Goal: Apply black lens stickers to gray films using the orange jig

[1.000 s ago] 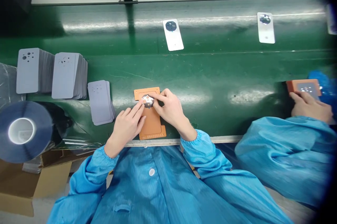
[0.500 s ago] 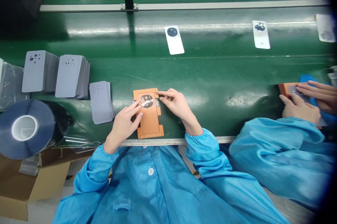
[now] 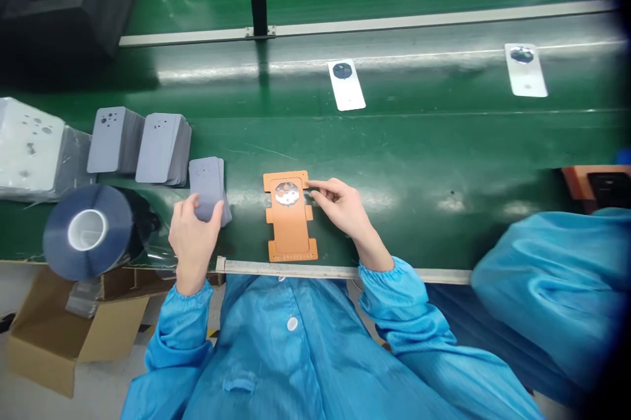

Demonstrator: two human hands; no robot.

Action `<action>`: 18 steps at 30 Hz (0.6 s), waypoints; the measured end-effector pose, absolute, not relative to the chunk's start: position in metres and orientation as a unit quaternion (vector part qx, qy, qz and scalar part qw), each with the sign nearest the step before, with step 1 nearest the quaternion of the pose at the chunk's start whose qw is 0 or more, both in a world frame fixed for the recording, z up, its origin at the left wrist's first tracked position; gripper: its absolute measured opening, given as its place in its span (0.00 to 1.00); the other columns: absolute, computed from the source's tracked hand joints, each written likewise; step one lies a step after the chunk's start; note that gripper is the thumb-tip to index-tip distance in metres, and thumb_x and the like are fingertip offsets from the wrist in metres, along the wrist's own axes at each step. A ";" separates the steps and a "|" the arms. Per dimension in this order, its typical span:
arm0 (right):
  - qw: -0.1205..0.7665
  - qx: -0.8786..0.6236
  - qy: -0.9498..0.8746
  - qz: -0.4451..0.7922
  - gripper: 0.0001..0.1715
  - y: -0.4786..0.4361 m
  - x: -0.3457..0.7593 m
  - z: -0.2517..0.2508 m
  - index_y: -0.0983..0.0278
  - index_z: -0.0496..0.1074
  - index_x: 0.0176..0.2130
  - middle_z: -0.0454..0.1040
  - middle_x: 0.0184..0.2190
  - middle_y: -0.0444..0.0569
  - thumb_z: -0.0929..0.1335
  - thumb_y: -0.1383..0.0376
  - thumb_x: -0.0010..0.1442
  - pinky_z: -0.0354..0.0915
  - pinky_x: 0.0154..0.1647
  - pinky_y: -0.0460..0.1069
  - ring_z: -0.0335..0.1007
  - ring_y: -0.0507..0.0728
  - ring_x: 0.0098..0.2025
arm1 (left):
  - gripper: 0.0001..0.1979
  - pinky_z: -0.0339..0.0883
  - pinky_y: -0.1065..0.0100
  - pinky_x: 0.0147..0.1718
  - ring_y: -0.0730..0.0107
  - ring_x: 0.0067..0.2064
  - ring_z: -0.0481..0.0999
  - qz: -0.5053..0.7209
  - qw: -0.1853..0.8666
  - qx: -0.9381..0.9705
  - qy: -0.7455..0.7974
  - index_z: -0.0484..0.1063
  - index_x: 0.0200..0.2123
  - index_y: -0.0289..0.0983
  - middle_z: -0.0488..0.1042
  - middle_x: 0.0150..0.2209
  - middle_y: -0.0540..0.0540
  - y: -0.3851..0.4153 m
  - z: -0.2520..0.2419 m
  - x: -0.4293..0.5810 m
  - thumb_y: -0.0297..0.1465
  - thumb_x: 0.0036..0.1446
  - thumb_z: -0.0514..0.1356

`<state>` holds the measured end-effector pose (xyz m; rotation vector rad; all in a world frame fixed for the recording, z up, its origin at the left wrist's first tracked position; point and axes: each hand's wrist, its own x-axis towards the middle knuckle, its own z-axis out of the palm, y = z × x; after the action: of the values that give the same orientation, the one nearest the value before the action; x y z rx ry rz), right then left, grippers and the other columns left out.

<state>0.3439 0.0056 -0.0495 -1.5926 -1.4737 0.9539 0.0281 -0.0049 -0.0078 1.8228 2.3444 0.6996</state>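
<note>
My left hand [image 3: 193,236] reaches over the near end of a small stack of grey phone-back-shaped sheets [image 3: 207,177], thumb and fingers apart on the top sheet. In front of me an orange jig [image 3: 290,229] lies flat on the green bench. A shiny round camera-ring piece [image 3: 286,194] with holes sits near its far end. My right hand [image 3: 340,206] is at the jig's upper right corner, index finger stretched out with its tip touching the edge. Its thumb is just below, and the other fingers are curled.
Two taller stacks of grey sheets [image 3: 160,147] stand left, beside a plastic-wrapped block [image 3: 29,150] and a big film roll [image 3: 87,269]. White phone back covers [image 3: 348,88] lie on the far strip. A co-worker's blue sleeve [image 3: 552,275] and another orange jig [image 3: 579,186] are at right.
My left hand has left the jig and moved left onto the small grey stack. My right hand stays at the jig's corner. The view has shifted left; the co-worker's hands no longer show.
</note>
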 end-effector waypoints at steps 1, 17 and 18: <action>0.377 -0.619 -0.577 0.376 0.16 0.005 0.342 -0.048 0.61 0.84 0.48 0.66 0.28 0.42 0.70 0.61 0.64 0.62 0.35 0.52 0.61 0.53 0.28 | 0.25 0.72 0.56 0.47 0.50 0.47 0.80 0.203 0.045 0.581 0.787 0.78 0.53 0.39 0.78 0.47 0.40 -0.003 -0.008 0.020 0.46 0.57 0.69; 0.405 -0.625 -0.512 0.428 0.20 0.002 0.338 -0.039 0.64 0.83 0.49 0.76 0.33 0.48 0.72 0.55 0.62 0.68 0.39 0.54 0.68 0.54 0.32 | 0.20 0.70 0.71 0.27 0.70 0.30 0.76 0.472 0.290 0.411 0.724 0.77 0.42 0.36 0.79 0.33 0.47 -0.014 -0.005 -0.007 0.46 0.56 0.68; 0.418 -0.611 -0.494 0.456 0.22 0.002 0.334 -0.035 0.64 0.82 0.50 0.78 0.35 0.49 0.73 0.54 0.61 0.70 0.41 0.55 0.71 0.55 0.34 | 0.21 0.67 0.73 0.22 0.72 0.27 0.75 0.477 0.339 0.404 0.703 0.76 0.43 0.37 0.78 0.32 0.49 -0.018 -0.002 0.005 0.46 0.55 0.69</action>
<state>0.3336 0.0021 -0.0350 -1.5321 -1.2399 1.1435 0.0046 -0.0177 -0.0019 1.0511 1.8318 1.2416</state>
